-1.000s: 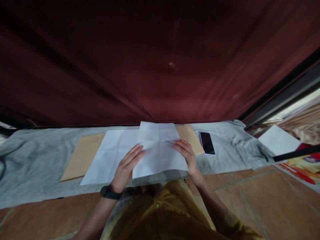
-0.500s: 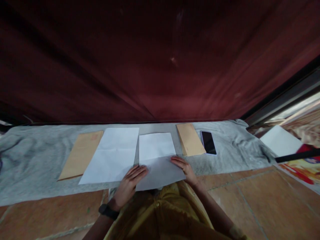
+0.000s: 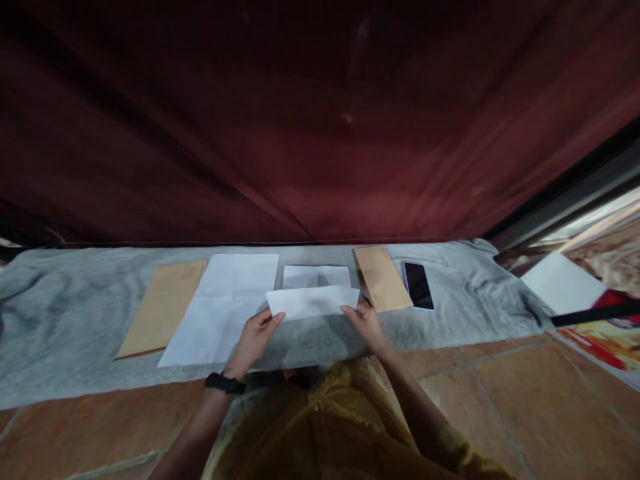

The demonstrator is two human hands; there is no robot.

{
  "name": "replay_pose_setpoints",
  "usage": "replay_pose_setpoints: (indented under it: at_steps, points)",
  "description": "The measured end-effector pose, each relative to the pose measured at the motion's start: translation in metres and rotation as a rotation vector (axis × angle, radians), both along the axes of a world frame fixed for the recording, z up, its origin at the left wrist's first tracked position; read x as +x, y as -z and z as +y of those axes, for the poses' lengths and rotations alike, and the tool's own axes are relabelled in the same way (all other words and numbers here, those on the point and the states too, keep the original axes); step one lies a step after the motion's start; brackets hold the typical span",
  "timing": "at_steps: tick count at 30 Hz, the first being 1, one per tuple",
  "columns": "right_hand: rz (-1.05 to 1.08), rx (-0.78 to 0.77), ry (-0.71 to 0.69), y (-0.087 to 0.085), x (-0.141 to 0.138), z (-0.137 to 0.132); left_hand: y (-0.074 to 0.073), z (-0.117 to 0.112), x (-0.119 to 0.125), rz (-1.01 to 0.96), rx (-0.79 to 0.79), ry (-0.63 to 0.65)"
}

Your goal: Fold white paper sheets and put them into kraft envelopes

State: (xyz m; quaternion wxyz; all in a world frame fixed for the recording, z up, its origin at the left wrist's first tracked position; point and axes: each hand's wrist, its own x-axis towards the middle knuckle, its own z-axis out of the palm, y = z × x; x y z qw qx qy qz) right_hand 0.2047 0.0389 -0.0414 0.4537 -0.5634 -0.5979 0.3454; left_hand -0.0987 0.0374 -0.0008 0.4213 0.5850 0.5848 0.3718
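Observation:
A white sheet of paper (image 3: pixel 314 293) lies on the grey cloth (image 3: pixel 75 313) in front of me, its near half lifted and turned over toward the far edge. My left hand (image 3: pixel 255 337) pinches the left corner of that raised flap, and my right hand (image 3: pixel 366 321) pinches its right corner. Both hands are closed on the paper. A second, flat white sheet (image 3: pixel 223 307) with fold creases lies just to the left, partly under the flap's corner.
A brown envelope (image 3: pixel 164 305) lies at the left of the white sheets and another brown envelope (image 3: pixel 381 277) at the right. A black phone (image 3: pixel 418 285) lies beside it. A dark red curtain (image 3: pixel 320 120) hangs behind. More white paper (image 3: pixel 563 283) lies far right on tiled floor.
The sheet was held up a second ago, then laid flat on the cloth. Now both hands have lifted its near edge and folded it away from me.

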Motion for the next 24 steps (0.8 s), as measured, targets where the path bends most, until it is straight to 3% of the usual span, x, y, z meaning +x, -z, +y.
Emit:
replay_pose_setpoints:
  at_steps: [2, 4, 7, 9, 13, 15, 19, 24]
  points:
    - [0.044, -0.034, -0.028, 0.0, 0.0, 0.004, -0.001, 0.001, 0.0, -0.036, -0.04, 0.078]
    - [0.038, -0.031, -0.131, -0.003, 0.004, 0.003, -0.001, 0.001, -0.002, -0.015, -0.059, 0.235]
    - [-0.057, 0.018, -0.41, -0.009, 0.015, -0.009, 0.005, -0.001, -0.009, 0.087, 0.058, 0.498]
    - [-0.148, 0.03, -0.499, -0.012, 0.022, -0.02, 0.013, -0.002, -0.013, 0.184, 0.164, 0.631]
    - [-0.255, 0.038, -0.546, -0.013, 0.029, -0.034, 0.02, -0.001, -0.016, 0.276, 0.199, 0.727]
    - [-0.227, 0.029, -0.533, -0.013, 0.028, -0.033, 0.018, 0.0, -0.014, 0.227, 0.097, 0.647]
    - [-0.135, -0.06, -0.264, -0.011, 0.016, -0.019, 0.015, 0.006, -0.004, 0.105, -0.138, 0.245]
    - [-0.165, -0.165, 0.06, -0.011, -0.008, 0.006, 0.018, 0.024, 0.016, 0.041, -0.089, -0.076]
